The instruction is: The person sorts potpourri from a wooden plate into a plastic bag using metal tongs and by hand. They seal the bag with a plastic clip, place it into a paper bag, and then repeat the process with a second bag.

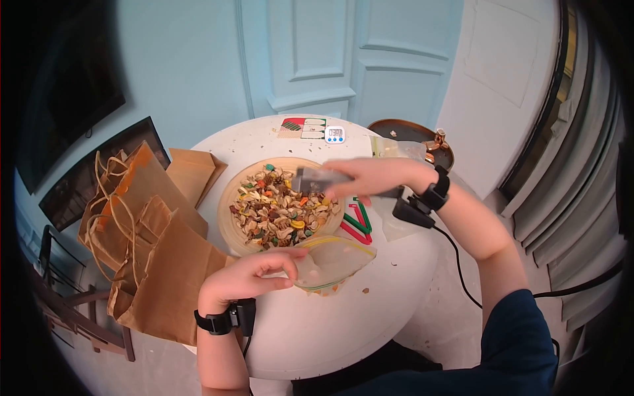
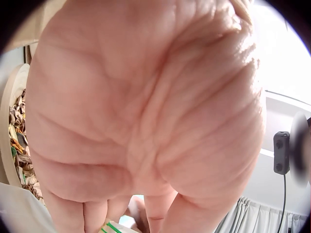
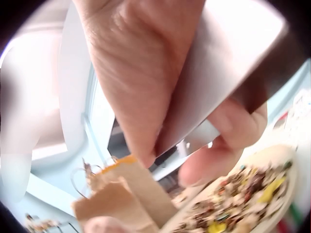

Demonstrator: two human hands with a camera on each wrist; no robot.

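Observation:
My right hand [image 1: 380, 175] grips a shiny flat-sided metal scoop [image 3: 223, 58], blurred in the head view, over the right side of a round wooden plate [image 1: 226, 198]. Dried potpourri [image 1: 281, 211] in cream, brown, yellow and green is heaped on that plate. At the plate's near edge lies a clear zip bag [image 1: 337, 264], its mouth spread and a few bits at its bottom. The left hand [image 1: 247, 277] pinches the bag's left rim with its fingertips. In the left wrist view the palm fills most of the frame and hides much of the bag.
Brown paper bags [image 1: 165, 277] stand at the left. Red and green bag clips [image 1: 360, 221] lie right of the plate, beside another clear bag [image 1: 399, 224]. A white timer [image 1: 335, 134] and a printed card [image 1: 300, 128] sit at the back. A dark round tray [image 1: 389, 125] is beyond.

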